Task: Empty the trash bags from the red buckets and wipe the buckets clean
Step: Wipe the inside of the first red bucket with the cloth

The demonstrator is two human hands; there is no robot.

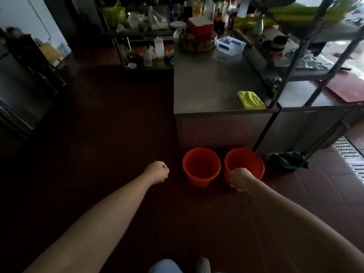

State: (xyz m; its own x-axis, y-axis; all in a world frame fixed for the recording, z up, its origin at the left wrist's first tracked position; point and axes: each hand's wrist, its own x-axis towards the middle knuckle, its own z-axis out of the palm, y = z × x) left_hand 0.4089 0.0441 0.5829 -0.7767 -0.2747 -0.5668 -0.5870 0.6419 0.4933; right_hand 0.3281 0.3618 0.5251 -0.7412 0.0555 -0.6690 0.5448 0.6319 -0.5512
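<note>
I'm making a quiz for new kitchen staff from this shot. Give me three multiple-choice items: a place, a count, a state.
1. Where is the yellow cloth? A in a sink; B on the steel counter; C in a bucket.
2. How many red buckets stand on the floor? A one; B two; C three.
3. What is the right hand doing? A gripping the right bucket's near edge; B hanging free; C holding the cloth.
Answers: B, it lies by the counter's front corner; B, they stand side by side; A, its fingers curl at that edge.
</note>
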